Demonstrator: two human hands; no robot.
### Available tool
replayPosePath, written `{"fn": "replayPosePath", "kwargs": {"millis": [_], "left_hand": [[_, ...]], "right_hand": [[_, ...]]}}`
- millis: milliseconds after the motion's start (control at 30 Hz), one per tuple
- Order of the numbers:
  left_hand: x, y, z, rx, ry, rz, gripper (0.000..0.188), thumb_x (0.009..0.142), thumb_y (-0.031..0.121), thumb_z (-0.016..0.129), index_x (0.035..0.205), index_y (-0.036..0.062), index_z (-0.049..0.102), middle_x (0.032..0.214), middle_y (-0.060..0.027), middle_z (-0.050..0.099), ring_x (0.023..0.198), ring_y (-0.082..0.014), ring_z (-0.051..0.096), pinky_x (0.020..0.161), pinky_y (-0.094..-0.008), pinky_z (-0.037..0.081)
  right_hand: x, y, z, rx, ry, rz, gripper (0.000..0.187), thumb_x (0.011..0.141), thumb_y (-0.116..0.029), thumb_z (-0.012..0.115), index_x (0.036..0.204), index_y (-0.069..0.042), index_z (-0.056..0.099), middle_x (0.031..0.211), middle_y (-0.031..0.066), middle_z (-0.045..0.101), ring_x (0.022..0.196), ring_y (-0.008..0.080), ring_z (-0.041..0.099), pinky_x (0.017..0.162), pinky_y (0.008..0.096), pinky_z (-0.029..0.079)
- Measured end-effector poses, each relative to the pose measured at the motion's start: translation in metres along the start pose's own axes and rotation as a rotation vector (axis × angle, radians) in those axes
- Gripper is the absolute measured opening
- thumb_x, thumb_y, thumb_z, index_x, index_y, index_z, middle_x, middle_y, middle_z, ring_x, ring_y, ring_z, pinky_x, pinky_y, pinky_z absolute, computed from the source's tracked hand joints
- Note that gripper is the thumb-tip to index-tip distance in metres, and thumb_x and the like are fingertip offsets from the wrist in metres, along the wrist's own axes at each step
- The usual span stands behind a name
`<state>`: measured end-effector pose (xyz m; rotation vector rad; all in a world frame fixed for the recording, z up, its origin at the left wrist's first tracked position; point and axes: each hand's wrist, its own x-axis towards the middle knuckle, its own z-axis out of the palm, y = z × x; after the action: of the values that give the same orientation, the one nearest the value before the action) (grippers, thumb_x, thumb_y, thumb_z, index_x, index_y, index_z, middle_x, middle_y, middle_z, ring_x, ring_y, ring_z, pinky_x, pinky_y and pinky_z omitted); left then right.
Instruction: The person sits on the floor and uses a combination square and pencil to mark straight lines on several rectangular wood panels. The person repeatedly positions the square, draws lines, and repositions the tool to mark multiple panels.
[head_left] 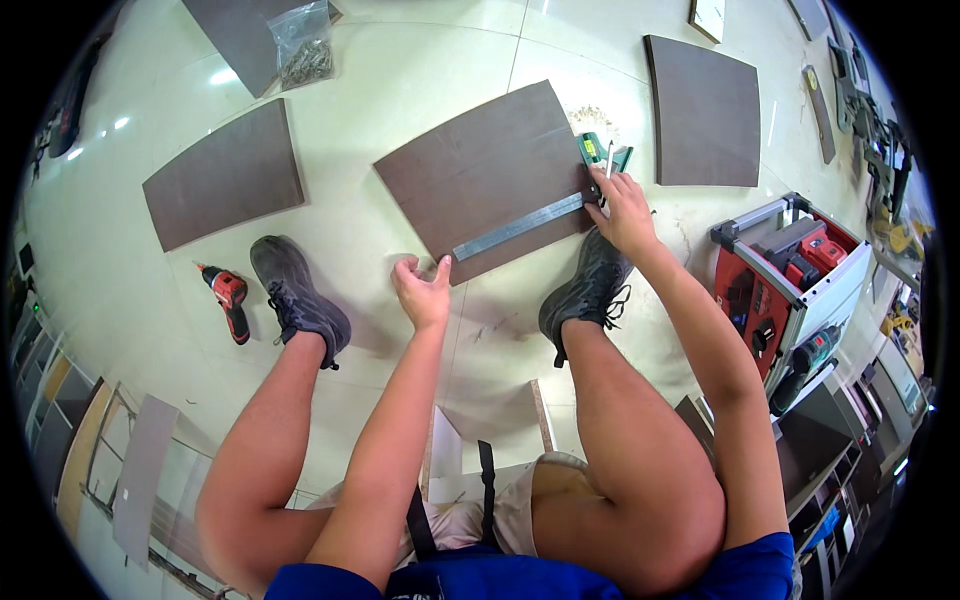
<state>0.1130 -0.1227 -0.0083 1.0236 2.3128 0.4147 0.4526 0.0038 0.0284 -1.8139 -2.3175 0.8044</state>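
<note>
Centrally, on the floor [420,90]: brown panel [490,150], probably stiff, fairly heavy, best held by opposite edges; steel rule [515,228] atop, likely slick. Right grip [625,212] pinches its far end; left grip [425,292] half-spread, empty, by panel's near corner

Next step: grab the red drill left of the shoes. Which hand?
Left hand, likely: it is nearer the red drill, though the left shoe lies between. The right hand is farther off, at the right end of the metal ruler.
</note>
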Motion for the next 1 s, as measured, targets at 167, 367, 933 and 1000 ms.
{"fn": "replayPosePath", "kwargs": {"millis": [167, 367, 933, 1000], "left_hand": [[0.0, 0.016, 0.004, -0.133, -0.198, -0.023, 0.067, 0.074, 0.036, 0.089, 0.117, -0.0012, 0.053, 0.099, -0.0163, 0.062, 0.093, -0.0334, 0.061, 0.085, -0.0458, 0.049], [0.011, 0.025, 0.003, -0.023, -0.203, -0.011, 0.065, 0.071, 0.035, 0.092, 0.111, 0.0014, 0.052, 0.089, -0.0171, 0.072, 0.085, -0.0353, 0.07, 0.079, -0.0457, 0.052], [0.031, 0.029, -0.001, 0.023, -0.354, -0.178, 0.066, 0.074, 0.038, 0.091, 0.114, 0.0014, 0.052, 0.103, -0.0166, 0.073, 0.095, -0.031, 0.071, 0.086, -0.042, 0.054], [0.032, 0.027, -0.001, 0.042, -0.372, -0.178, 0.067, 0.074, 0.038, 0.091, 0.114, 0.0017, 0.052, 0.104, -0.0168, 0.072, 0.096, -0.0314, 0.07, 0.087, -0.0421, 0.054]], "right_hand": [[-0.003, 0.004, 0.001, -0.195, 0.017, -0.105, 0.064, 0.081, -0.021, 0.078, 0.14, -0.009, 0.055, 0.132, 0.0056, 0.062, 0.121, 0.0284, 0.055, 0.101, 0.0417, 0.043], [0.001, 0.017, 0.007, -0.175, 0.038, -0.136, 0.064, 0.082, -0.022, 0.077, 0.14, -0.011, 0.056, 0.132, 0.0047, 0.063, 0.121, 0.0278, 0.055, 0.101, 0.0415, 0.044], [0.005, 0.019, 0.012, -0.189, 0.066, -0.162, 0.059, 0.086, -0.022, 0.075, 0.141, -0.013, 0.057, 0.13, 0.0084, 0.066, 0.121, 0.0316, 0.054, 0.104, 0.0421, 0.044], [0.005, 0.018, 0.012, -0.197, 0.068, -0.16, 0.058, 0.085, -0.02, 0.075, 0.14, -0.012, 0.058, 0.13, 0.0058, 0.066, 0.121, 0.0305, 0.055, 0.102, 0.042, 0.045]]}}
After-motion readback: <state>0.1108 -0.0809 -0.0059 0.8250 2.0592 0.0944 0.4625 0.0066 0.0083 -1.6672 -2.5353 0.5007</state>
